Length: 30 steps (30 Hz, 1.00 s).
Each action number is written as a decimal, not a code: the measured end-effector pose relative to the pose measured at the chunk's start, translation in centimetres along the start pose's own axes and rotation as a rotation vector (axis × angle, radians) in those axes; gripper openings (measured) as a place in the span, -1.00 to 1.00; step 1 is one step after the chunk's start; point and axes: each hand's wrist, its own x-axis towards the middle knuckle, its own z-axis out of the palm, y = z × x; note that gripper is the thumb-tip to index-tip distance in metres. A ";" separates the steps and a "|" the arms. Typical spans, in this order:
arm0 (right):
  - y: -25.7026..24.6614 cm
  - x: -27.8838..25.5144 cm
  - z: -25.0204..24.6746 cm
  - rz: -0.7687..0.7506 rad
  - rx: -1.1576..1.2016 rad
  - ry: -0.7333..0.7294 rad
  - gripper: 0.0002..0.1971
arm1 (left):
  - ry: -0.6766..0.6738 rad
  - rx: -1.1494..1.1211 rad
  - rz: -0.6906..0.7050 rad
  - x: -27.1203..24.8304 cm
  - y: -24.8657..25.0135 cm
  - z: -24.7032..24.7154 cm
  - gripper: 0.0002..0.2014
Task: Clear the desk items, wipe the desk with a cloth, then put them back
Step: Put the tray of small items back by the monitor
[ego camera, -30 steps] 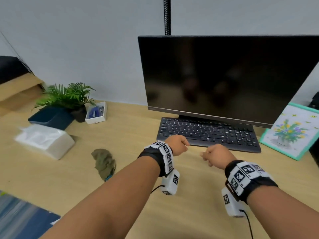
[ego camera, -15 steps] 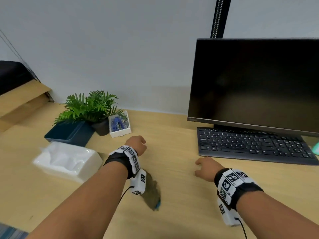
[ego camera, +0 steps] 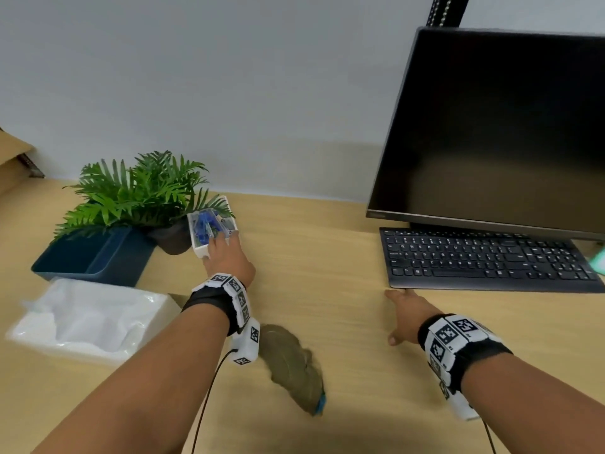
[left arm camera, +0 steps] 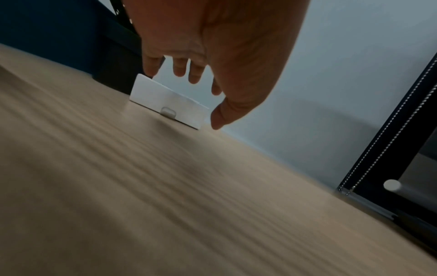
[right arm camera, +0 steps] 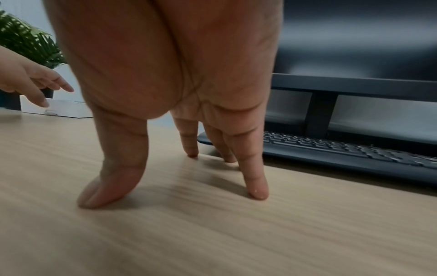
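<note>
A small white box point(ego camera: 209, 229) of blue bits stands at the back left of the wooden desk point(ego camera: 311, 257), beside a potted plant point(ego camera: 140, 191). My left hand point(ego camera: 226, 247) reaches over the box's near end. In the left wrist view its fingers point(left arm camera: 196, 74) spread above the white box point(left arm camera: 165, 101), with the thumb by the box's right corner and no grip showing. My right hand point(ego camera: 402, 314) rests spread on the desk by the front left corner of the keyboard point(ego camera: 484, 260), fingertips point(right arm camera: 257, 192) down on the wood. An olive cloth point(ego camera: 291, 368) lies crumpled between my forearms.
A white tissue pack point(ego camera: 88, 319) lies at the left, with a dark blue tray point(ego camera: 95, 257) behind it. The monitor point(ego camera: 491, 126) stands over the keyboard at the right. A grey wall runs along the desk's back edge.
The view has swung left. My left hand went from a fist near the keyboard out to the white box and spread its fingers. My right hand came down flat onto the desk.
</note>
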 end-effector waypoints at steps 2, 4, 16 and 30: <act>0.2 0.0 0.1 -0.002 0.014 -0.001 0.04 | -0.030 0.031 -0.003 0.7 0.1 0.3 -0.30; 0.7 0.0 0.2 -0.014 0.040 0.000 0.04 | -0.057 0.040 0.002 1.2 0.1 0.6 -0.33; 2.3 -0.8 0.7 -0.039 0.104 0.050 0.01 | -0.059 0.031 0.032 3.6 -2.7 0.3 -0.76; 2.4 -0.5 0.7 -0.060 0.130 0.034 0.05 | -0.086 -0.219 0.290 -1.1 11.7 1.1 -0.86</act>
